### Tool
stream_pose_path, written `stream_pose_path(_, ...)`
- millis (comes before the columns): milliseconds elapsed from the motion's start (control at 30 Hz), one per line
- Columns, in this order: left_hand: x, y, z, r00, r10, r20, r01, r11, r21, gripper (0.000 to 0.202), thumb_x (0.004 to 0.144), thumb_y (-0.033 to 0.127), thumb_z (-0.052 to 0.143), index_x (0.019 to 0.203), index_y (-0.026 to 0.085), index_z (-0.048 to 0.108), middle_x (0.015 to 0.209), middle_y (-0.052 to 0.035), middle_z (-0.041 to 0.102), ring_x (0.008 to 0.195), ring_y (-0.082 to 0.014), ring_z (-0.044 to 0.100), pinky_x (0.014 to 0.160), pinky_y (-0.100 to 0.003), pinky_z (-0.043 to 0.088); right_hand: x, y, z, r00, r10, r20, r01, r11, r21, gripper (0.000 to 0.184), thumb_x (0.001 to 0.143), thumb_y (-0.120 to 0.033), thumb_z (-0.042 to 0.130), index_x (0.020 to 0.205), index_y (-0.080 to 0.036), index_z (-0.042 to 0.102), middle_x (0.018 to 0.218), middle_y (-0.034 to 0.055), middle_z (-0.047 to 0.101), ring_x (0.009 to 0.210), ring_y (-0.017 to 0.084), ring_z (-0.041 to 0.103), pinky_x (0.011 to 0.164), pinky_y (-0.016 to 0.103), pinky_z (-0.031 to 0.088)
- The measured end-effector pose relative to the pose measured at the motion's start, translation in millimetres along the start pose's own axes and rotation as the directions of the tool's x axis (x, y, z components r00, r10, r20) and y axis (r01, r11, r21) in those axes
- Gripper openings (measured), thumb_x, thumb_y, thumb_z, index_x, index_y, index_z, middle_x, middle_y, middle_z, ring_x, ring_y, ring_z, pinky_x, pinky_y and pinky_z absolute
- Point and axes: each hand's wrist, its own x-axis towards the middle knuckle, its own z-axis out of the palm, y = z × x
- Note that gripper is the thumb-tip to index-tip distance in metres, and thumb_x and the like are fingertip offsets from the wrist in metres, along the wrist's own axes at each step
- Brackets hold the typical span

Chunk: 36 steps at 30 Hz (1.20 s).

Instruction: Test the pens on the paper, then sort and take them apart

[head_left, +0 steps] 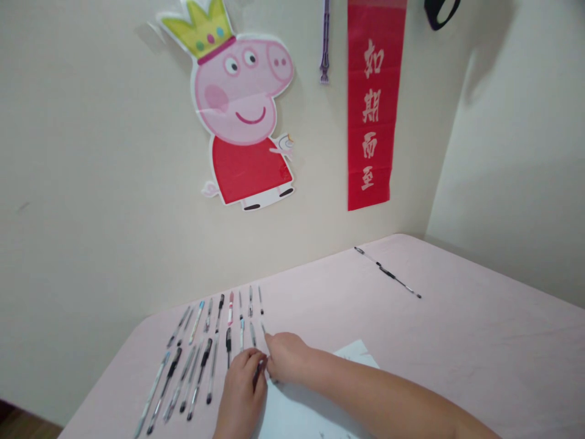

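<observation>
My left hand (241, 390) and my right hand (286, 356) meet at the near middle of a pink table (457, 341). Both are closed on one dark pen (259, 369) held between them, the left fingers wrapped round its lower part and the right fingers pinching its upper end. Just left of the hands, several pens (201, 353) lie in two neat rows. A white sheet of paper (311, 408) lies under my right forearm.
A pair of dark pens (387, 272) lies end to end at the far right of the table. Behind the table, the wall carries a cartoon pig cut-out (244, 116) and a red banner (372, 103). The table's left edge runs near the pen rows.
</observation>
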Motion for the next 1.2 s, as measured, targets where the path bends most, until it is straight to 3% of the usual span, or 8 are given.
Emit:
stream_pose_path(267, 1.6, 5.8, -4.4, 0.999, -0.047, -0.014, 0.047, 0.999, -0.010, 0.018, 0.079, 0.022, 0.048, 0.087, 0.020, 0.064, 0.092, -0.0084, 0.063, 0.090, -0.0245, 0.059, 0.083, -0.042, 0.048, 8.0, -8.9, 5.6, 0.999, 0.018, 0.034, -0.018, 1.000, 0.024, 0.035, 0.072, -0.021, 0.053, 0.104, -0.010, 0.062, 0.091, 0.0184, 0.070, 0.082, 0.031, 0.067, 0.064, 0.034, 0.050)
stream_pose_path(433, 1.1, 4.0, -2.4, 0.999, -0.028, -0.040, 0.028, 1.000, 0.013, 0.018, 0.079, 0.023, 0.049, 0.088, 0.020, 0.065, 0.091, -0.0084, 0.064, 0.091, -0.0240, 0.059, 0.083, -0.041, 0.049, 2.4, 9.6, 3.6, 1.000, 0.004, -0.029, 0.000, 0.993, 0.116, 0.034, 0.075, -0.023, 0.050, 0.106, -0.014, 0.062, 0.095, 0.0132, 0.070, 0.086, 0.026, 0.066, 0.070, 0.031, 0.048)
stream_pose_path(533, 0.2, 2.0, -0.3, 0.998, -0.025, -0.057, 0.027, 0.999, 0.028, 0.020, 0.080, 0.024, 0.048, 0.091, 0.019, 0.065, 0.094, -0.0094, 0.063, 0.093, -0.0246, 0.059, 0.086, -0.042, 0.048, 0.9, 43.1, -4.8, 0.980, 0.026, -0.196, 0.011, 0.983, 0.183, 0.043, 0.080, -0.022, 0.047, 0.121, -0.013, 0.056, 0.111, 0.0119, 0.066, 0.100, 0.021, 0.061, 0.083, 0.027, 0.044)
stream_pose_path(633, -0.5, 0.6, 1.0, 0.998, -0.033, -0.052, 0.035, 0.998, 0.044, 0.022, 0.080, 0.024, 0.048, 0.093, 0.019, 0.065, 0.097, -0.0094, 0.063, 0.096, -0.0248, 0.058, 0.088, -0.042, 0.048, -5.5, 93.4, -27.2, 0.923, 0.242, -0.300, -0.203, 0.967, 0.156, 0.040, 0.083, -0.020, 0.046, 0.121, -0.016, 0.057, 0.113, 0.0073, 0.065, 0.102, 0.015, 0.059, 0.087, 0.021, 0.040)
stream_pose_path(833, -1.0, -1.4, 1.8, 0.998, -0.045, -0.050, 0.048, 0.997, 0.061, 0.025, 0.080, 0.026, 0.048, 0.096, 0.018, 0.065, 0.100, -0.0094, 0.063, 0.099, -0.0246, 0.058, 0.089, -0.042, 0.048, -59.5, 208.5, -88.0, 0.690, 0.620, -0.374, -0.657, 0.753, 0.035, 0.031, 0.084, -0.017, 0.044, 0.110, -0.010, 0.059, 0.110, 0.0160, 0.059, 0.096, 0.022, 0.060, 0.078, 0.027, 0.041)
stream_pose_path(1000, -0.6, -1.4, 2.5, 0.998, -0.041, -0.055, 0.043, 0.998, 0.051, 0.026, 0.080, 0.025, 0.047, 0.097, 0.019, 0.065, 0.101, -0.0091, 0.063, 0.099, -0.0251, 0.058, 0.090, -0.044, 0.047, -115.6, 265.0, -102.0, 0.498, 0.792, -0.354, -0.851, 0.524, -0.027, 0.029, 0.081, -0.013, 0.044, 0.105, -0.004, 0.060, 0.106, 0.0224, 0.055, 0.095, 0.030, 0.060, 0.069, 0.033, 0.043)
stream_pose_path(1067, -0.1, -0.4, 2.2, 0.998, -0.041, -0.048, 0.043, 0.998, 0.044, 0.026, 0.080, 0.025, 0.047, 0.096, 0.019, 0.065, 0.101, -0.0092, 0.063, 0.100, -0.0256, 0.057, 0.090, -0.044, 0.047, -127.8, 272.2, -98.6, 0.495, 0.804, -0.331, -0.860, 0.507, -0.055, 0.028, 0.082, -0.010, 0.042, 0.102, -0.004, 0.061, 0.104, 0.0226, 0.055, 0.094, 0.031, 0.060, 0.069, 0.034, 0.042)
stream_pose_path(1200, 0.3, 1.6, 1.4, 0.998, -0.054, -0.043, 0.056, 0.998, 0.040, 0.025, 0.079, 0.027, 0.047, 0.095, 0.020, 0.065, 0.100, -0.0093, 0.063, 0.099, -0.0261, 0.057, 0.089, -0.044, 0.047, -127.3, 265.7, -87.0, 0.590, 0.755, -0.287, -0.803, 0.587, -0.105, 0.030, 0.083, -0.005, 0.038, 0.098, -0.007, 0.063, 0.100, 0.0201, 0.058, 0.089, 0.026, 0.062, 0.069, 0.031, 0.042)
